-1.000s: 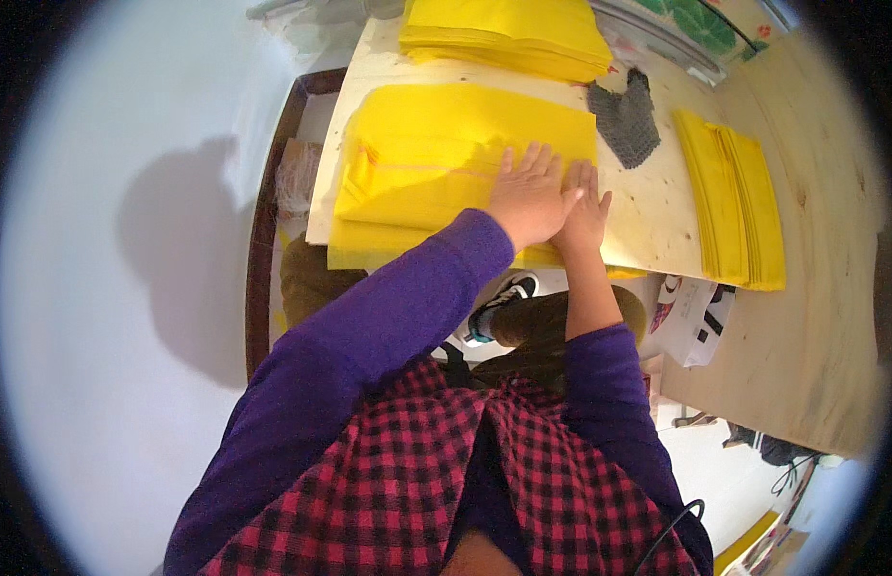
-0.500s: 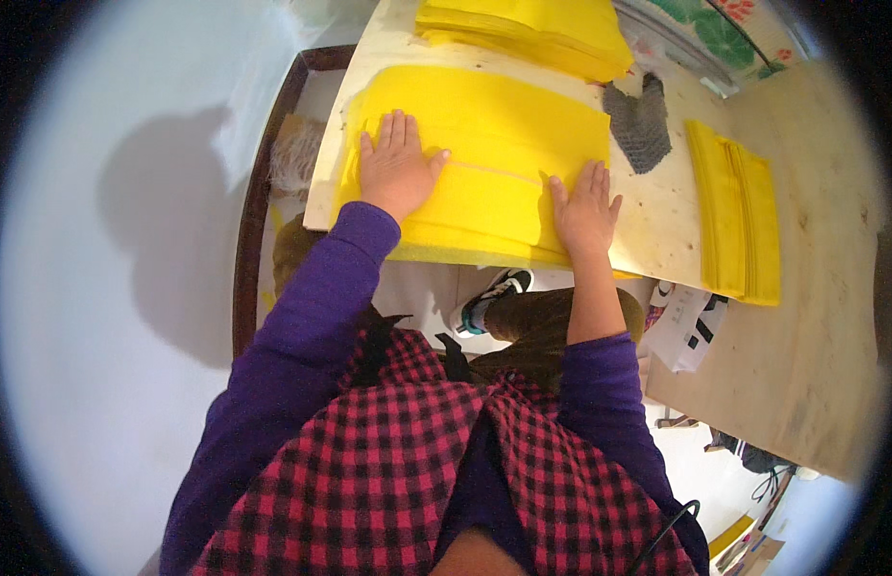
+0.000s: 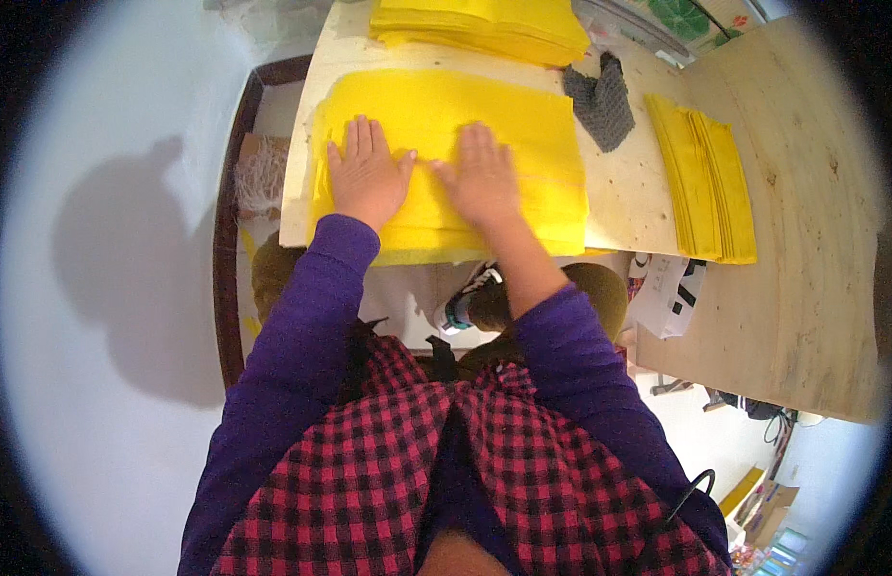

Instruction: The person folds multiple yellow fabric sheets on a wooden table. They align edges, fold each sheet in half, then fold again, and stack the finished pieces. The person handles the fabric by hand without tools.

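Note:
Several flat yellow fabric sheets [image 3: 446,101] lie stacked near the front edge of a pale wooden table [image 3: 619,206]. My left hand [image 3: 371,178] rests flat on the left part of the top sheet, fingers stretched out. Close beside it, at the middle of the sheet, my right hand [image 3: 482,178] lies with its fingers extended, slightly blurred by motion. Neither hand grasps anything. A faint line runs across the sheet at the level of the hands, partly covered by them.
A second yellow pile [image 3: 484,29] sits at the table's far side. A dark grey knitted piece [image 3: 602,101] lies right of the sheets, and folded yellow fabric [image 3: 700,178] farther right. White plastic bag [image 3: 669,298] hangs below the table edge. A wall [image 3: 110,288] stands at left.
My right hand has slid leftward from the sheet's right edge to its middle, near my left hand. My left hand stays flat on the left part. The whole view has shifted slightly.

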A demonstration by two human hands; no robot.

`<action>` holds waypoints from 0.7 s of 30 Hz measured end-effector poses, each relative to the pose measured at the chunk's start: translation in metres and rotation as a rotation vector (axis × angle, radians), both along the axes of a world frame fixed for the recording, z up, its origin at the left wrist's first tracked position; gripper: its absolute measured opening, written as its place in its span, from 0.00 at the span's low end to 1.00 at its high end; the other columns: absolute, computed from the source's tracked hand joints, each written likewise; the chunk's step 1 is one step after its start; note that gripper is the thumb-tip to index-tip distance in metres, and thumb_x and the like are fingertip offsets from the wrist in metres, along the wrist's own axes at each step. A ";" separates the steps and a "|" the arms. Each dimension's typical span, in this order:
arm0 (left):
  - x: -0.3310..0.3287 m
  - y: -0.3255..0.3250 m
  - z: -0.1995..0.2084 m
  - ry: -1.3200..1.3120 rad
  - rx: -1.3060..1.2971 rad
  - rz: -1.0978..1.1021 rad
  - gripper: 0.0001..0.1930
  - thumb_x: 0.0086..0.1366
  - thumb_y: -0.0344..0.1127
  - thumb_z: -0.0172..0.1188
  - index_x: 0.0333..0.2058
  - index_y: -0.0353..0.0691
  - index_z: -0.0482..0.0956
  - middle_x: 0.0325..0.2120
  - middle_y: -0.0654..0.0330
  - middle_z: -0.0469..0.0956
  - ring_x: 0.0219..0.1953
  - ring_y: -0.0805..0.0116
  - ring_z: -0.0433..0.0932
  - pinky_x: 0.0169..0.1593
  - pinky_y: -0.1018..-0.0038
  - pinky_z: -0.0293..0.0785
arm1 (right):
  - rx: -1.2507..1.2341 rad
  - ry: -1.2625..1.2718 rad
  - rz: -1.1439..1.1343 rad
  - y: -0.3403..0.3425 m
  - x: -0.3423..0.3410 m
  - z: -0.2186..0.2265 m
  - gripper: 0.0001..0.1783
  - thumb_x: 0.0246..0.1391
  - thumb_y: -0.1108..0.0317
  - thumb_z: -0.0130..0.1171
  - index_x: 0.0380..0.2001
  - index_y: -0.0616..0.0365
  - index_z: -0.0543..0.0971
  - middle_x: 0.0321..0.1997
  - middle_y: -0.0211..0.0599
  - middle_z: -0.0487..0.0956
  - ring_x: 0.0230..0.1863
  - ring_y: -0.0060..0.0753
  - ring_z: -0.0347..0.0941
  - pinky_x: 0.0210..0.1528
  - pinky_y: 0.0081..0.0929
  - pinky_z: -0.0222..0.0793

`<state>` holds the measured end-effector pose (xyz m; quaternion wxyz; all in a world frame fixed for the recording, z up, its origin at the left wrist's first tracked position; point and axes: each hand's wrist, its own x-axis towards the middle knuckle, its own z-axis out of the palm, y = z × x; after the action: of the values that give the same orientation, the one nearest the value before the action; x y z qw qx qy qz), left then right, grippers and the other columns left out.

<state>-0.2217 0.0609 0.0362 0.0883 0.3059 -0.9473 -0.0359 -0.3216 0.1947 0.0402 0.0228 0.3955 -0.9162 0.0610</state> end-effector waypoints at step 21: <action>0.001 0.001 0.006 0.025 0.085 0.009 0.38 0.67 0.56 0.41 0.65 0.31 0.53 0.68 0.49 0.49 0.71 0.57 0.44 0.69 0.53 0.37 | -0.093 -0.074 0.037 -0.014 0.008 0.007 0.41 0.63 0.41 0.37 0.67 0.63 0.53 0.72 0.50 0.50 0.73 0.45 0.44 0.71 0.46 0.39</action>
<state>-0.2206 0.0618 0.0421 0.0871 0.3134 -0.9423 -0.0797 -0.3141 0.1808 0.0470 0.0061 0.4083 -0.9051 0.1187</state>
